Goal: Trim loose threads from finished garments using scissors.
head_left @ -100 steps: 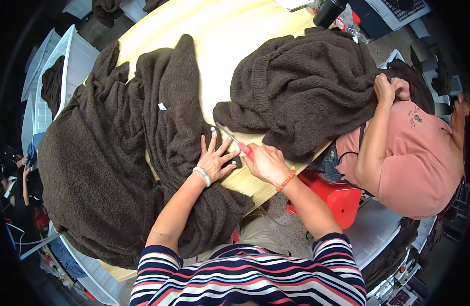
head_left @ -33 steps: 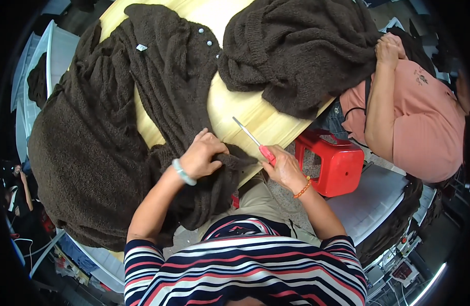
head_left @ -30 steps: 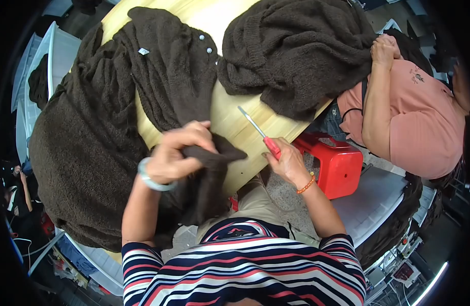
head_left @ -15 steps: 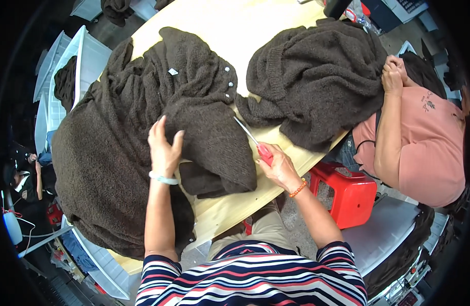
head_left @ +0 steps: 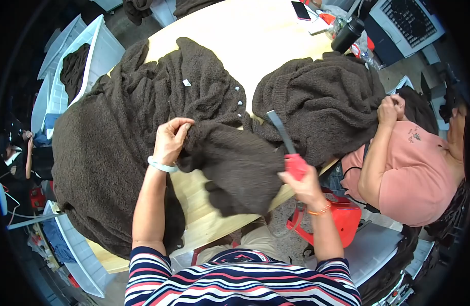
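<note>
A dark brown knitted garment (head_left: pixel 107 148) with several shiny, pale buttons spreads over the left half of the table. My left hand (head_left: pixel 169 145), a pale band at its wrist, pinches the knit between thumb and fingers. To the right of that hand, a loose section of the knit (head_left: pixel 240 168) is smeared by motion. In my right hand (head_left: pixel 307 186) is a red-handled tool (head_left: pixel 286 143) with a long flat metal blade, fingers wrapped round the handle. Its blade points away from me, up and left, above the knit. Whether it has one blade or two closed together, I cannot tell.
Across the pale wooden table (head_left: pixel 230 35) lies a second brown knit (head_left: pixel 316 97), held by a co-worker's hands (head_left: pixel 390 109). Red stool (head_left: pixel 342 219) stands at right. A black bottle (head_left: pixel 349 34) and a phone (head_left: pixel 300 10) sit at the far edge. White bins (head_left: pixel 100 56) line the left.
My left hand has gone from spread fingers to pinching the knit. The loose section has swung right. My right hand has moved right with the tool, whose flat blade now shows broadside.
</note>
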The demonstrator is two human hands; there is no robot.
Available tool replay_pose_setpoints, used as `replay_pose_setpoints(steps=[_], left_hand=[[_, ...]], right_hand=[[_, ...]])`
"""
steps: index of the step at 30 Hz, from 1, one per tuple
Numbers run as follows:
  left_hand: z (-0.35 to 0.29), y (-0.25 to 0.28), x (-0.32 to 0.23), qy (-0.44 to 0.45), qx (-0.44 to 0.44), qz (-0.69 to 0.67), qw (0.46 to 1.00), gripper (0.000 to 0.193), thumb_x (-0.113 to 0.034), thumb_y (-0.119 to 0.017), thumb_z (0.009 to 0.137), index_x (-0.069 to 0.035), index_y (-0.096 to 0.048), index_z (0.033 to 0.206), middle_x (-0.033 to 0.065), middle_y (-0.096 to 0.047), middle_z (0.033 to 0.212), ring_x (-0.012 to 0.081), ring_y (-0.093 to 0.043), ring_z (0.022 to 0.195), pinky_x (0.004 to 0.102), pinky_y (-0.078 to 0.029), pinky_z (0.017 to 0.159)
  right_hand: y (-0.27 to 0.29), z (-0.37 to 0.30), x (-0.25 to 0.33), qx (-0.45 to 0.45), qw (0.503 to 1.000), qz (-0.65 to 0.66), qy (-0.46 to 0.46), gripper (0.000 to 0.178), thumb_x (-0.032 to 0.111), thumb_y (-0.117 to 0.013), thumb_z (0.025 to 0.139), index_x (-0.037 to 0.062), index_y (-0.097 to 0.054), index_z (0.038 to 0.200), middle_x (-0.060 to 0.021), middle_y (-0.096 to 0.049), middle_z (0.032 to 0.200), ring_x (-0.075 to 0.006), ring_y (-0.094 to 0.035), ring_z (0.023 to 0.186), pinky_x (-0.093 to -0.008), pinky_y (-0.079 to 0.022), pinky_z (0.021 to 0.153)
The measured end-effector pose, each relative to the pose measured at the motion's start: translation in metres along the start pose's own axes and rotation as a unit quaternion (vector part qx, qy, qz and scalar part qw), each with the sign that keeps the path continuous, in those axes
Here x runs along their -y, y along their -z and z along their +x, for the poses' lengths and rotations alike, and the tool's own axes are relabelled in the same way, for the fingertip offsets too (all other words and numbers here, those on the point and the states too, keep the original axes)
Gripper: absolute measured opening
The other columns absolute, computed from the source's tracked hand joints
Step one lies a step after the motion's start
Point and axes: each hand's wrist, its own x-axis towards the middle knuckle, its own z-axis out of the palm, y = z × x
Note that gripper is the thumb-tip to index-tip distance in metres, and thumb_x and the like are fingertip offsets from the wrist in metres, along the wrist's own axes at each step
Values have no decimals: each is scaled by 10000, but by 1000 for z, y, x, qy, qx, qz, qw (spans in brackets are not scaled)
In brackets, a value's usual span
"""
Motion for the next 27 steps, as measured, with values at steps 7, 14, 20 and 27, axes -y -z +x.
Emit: replay_pose_setpoints(steps=[7,14,20,27], left_hand=[[-12,-47,48,51,142,-182,972,738,-286,-794,826,1,-426,1397,134,-630,1142,201,-610,1047,323,-500,942],[-79,-69,114,98,137,13,986,243,-102,-695,829,33,-675,1029,93,-684,895,141,-625,783,291,-504,742],[-79,2,60,-93,-232,517,819,322,-94,-678,750,-38,-622,1062,144,-611,899,336,-595,843,468,-474,684],[-117,-153,74,-183,18,337,923,535,-295,-656,866,-28,-530,1313,193,-504,1368,367,-402,1337,498,-302,1108]], right_hand=[[7,-77,63,40,994,-101,12,271,45,-680,843,1,-615,1103,-37,-655,879,-76,-578,801,-259,-497,731],[-47,-82,-62,117,965,-231,-31,403,280,-696,841,68,-631,1178,-198,-678,988,-385,-656,940,-424,-521,815],[-42,-64,-28,114,935,-335,-8,373,292,-665,878,73,-627,1177,-196,-667,989,-396,-648,922,-447,-518,799],[-42,-38,-17,130,909,-396,23,360,289,-672,878,66,-625,1156,-208,-675,991,-395,-650,939,-447,-522,810]])
